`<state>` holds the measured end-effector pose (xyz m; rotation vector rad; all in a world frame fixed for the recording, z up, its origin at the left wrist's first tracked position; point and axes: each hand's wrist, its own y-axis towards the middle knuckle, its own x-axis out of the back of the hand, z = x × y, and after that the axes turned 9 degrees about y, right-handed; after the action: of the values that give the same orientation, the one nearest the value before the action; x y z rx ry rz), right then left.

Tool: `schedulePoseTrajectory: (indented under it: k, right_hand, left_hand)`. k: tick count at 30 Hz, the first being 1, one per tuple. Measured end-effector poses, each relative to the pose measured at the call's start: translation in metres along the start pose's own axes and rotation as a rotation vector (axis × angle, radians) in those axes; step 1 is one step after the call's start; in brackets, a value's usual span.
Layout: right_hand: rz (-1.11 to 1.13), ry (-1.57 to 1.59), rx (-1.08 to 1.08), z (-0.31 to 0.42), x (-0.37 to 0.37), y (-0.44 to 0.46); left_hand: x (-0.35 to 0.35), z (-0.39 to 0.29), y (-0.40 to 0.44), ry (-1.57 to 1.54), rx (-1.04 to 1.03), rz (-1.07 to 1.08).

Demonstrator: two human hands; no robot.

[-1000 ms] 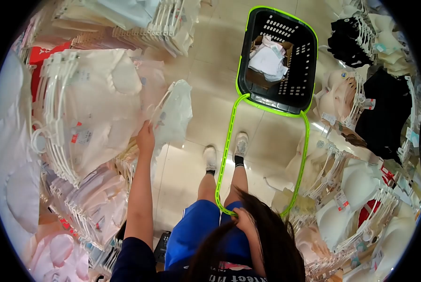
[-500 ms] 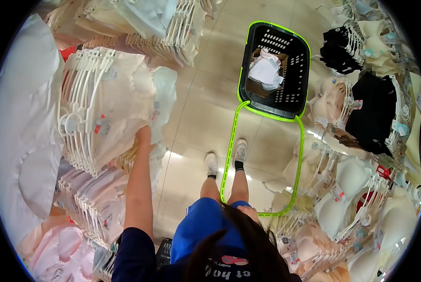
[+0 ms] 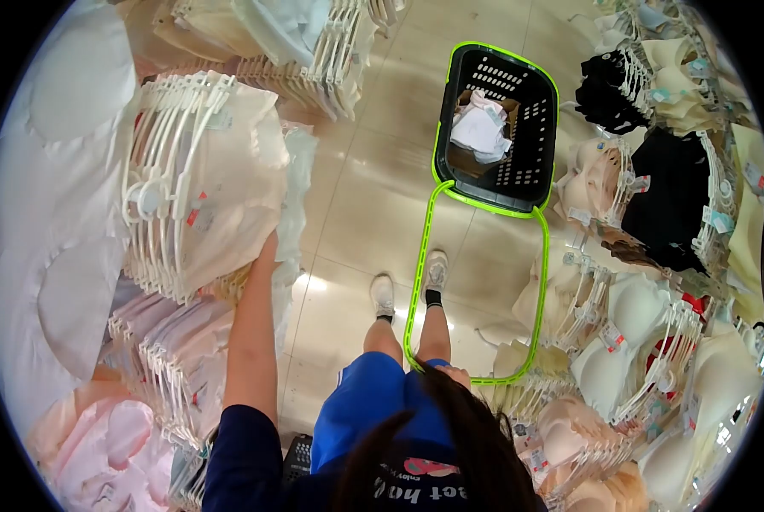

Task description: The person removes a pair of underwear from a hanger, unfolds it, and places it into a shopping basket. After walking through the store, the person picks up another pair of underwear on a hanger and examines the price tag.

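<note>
At nine o'clock from the centre of the view, the left hand [image 3: 268,248] has been slipped behind a row of cream-pink, thin fabric garments [image 3: 237,175] on white plastic hangers [image 3: 156,230]. A second ago its fingers were seen pinching the hanger of a pale bluish-white, limp fabric garment [image 3: 297,192], which was held out toward the aisle. Now that garment is seen at ten o'clock only as a strip along the row's outer edge, the rest being covered. Because the fingers are hidden by the cloth, it cannot be told whether they are spread, pressed together or pinching anything, so a hold on the pale garment cannot be confirmed.

At five o'clock, the right hand [image 3: 457,375] is placed at the lime-green, looped plastic handle [image 3: 495,381]. It was seen wrapped around the handle a second ago; now it is mostly covered by dark hair [image 3: 476,427], and its closure cannot be told.

Between one and two o'clock, folded white and pale pink cloth [image 3: 480,136] is held in a black, slotted plastic basket [image 3: 527,175] with a lime-green rim.
</note>
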<state>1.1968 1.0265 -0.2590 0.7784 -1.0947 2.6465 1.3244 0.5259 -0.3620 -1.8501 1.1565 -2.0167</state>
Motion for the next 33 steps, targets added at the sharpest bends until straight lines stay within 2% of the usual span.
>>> schedulePoseTrajectory:
  k: [5, 9, 11, 13, 17, 20, 23, 29, 33]
  right_hand:
    - [0.004, -0.051, 0.026, 0.005, 0.001, -0.006]
    - [0.013, -0.074, 0.013, 0.015, 0.008, -0.01]
    - [0.002, -0.112, 0.005, 0.026, 0.012, -0.013]
    - [-0.034, -0.101, 0.057, 0.034, 0.016, -0.015]
    - [-0.055, -0.092, 0.062, 0.067, 0.03, -0.026]
    - [-0.044, -0.074, 0.04, 0.083, 0.03, -0.033]
    - [-0.101, -0.058, 0.08, 0.103, 0.019, -0.047]
    - [-0.08, -0.107, 0.116, 0.128, 0.03, -0.08]
    - [-0.072, -0.153, 0.167, 0.132, 0.019, -0.094]
  left_hand:
    - [-0.004, -0.002, -0.029, 0.054, 0.0, -0.266]
    - [-0.003, -0.034, -0.105, 0.077, -0.002, -0.542]
    - [-0.038, -0.029, -0.128, 0.065, -0.091, -0.648]
    - [-0.077, -0.028, -0.153, 0.014, -0.13, -0.531]
    - [-0.111, -0.051, -0.234, -0.191, -0.199, -0.242]
    - [-0.124, -0.06, -0.278, -0.321, -0.252, -0.184]
    - [-0.092, -0.072, -0.325, -0.44, -0.42, -0.293]
    - [-0.03, -0.083, -0.381, -0.281, -0.72, -0.422]
    - [-0.018, -0.094, -0.412, -0.262, -0.904, -0.5]
